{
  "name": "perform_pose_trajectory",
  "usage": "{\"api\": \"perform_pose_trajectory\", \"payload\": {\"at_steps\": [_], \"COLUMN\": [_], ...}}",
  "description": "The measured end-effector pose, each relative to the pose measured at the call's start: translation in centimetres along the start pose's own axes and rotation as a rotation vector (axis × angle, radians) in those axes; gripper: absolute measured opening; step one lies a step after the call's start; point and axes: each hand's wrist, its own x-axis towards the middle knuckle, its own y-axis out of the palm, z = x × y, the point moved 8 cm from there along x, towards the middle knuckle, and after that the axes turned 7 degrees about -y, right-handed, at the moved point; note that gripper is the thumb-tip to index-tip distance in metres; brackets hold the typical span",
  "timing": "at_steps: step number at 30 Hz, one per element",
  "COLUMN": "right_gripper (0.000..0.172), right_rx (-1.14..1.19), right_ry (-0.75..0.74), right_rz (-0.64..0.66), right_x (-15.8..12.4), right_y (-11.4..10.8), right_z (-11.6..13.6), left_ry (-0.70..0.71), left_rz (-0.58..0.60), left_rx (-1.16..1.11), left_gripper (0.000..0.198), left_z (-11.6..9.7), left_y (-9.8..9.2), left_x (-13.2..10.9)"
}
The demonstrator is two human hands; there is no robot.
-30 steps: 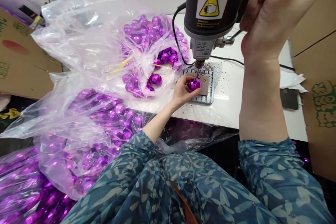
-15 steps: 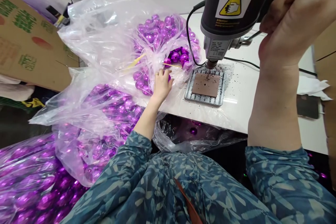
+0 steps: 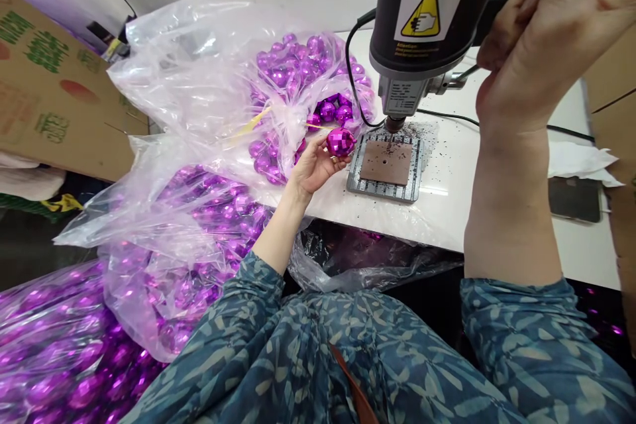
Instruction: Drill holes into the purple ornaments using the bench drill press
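Pinching a ball (image 3: 340, 142) with the left hand (image 3: 314, 169), fingertips around it, just left of a slotted metal base (image 3: 356, 180). Crinkly see-through bags (image 3: 183, 46) bulge with more balls (image 3: 293, 59). A flat brown board (image 3: 385, 172) with a small round hole sits on the base, dark crumbs (image 3: 422, 136) scattered about. Table (image 3: 442, 215)'s smooth white, front edge slanting, with a decent stretch of room between base and right forearm (image 3: 511, 212). Right hand (image 3: 546, 40)'s curled up by the drill (image 3: 427, 46); can't tell what it's gripping. Ball's shiny purple, roundish, all mirrory facets.
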Motion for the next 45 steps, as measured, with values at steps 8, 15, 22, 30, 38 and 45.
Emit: {"api": "perform_pose_trajectory", "payload": {"at_steps": [8,15,22,30,38,45], "right_gripper": [0.070,0.077,0.068,0.052,0.067,0.074], "right_rx": [-0.128,-0.182,-0.077,-0.079,-0.215,-0.232], "right_ry": [0.036,0.075,0.040,-0.058,-0.029,-0.124], "right_rz": [0.170,0.274,0.269,0.177,0.264,0.251], "right_x": [-0.2,-0.1,-0.3,-0.9,-1.4,-3.1], "right_y": [0.7,0.8,0.8,0.2,0.4,-0.4], "right_z": [2.3,3.4,3.4,2.8,4.7,6.9], "left_ry": [0.064,0.130,0.233,0.408,0.373,0.407], "left_rz": [-0.048,-0.047,-0.043,0.000,-0.074,-0.061], "left_rx": [0.035,0.170,0.424,0.542,0.517,0.535], "left_gripper": [0.059,0.056,0.061,0.059,0.054,0.052], "left_z": [2.6,4.2,4.3,4.4,4.9,4.9], "left_y": [3.2,5.0,6.4,8.7,7.7,8.2], "left_x": [1.1,3.8,4.6,3.1,3.4,3.0]}}
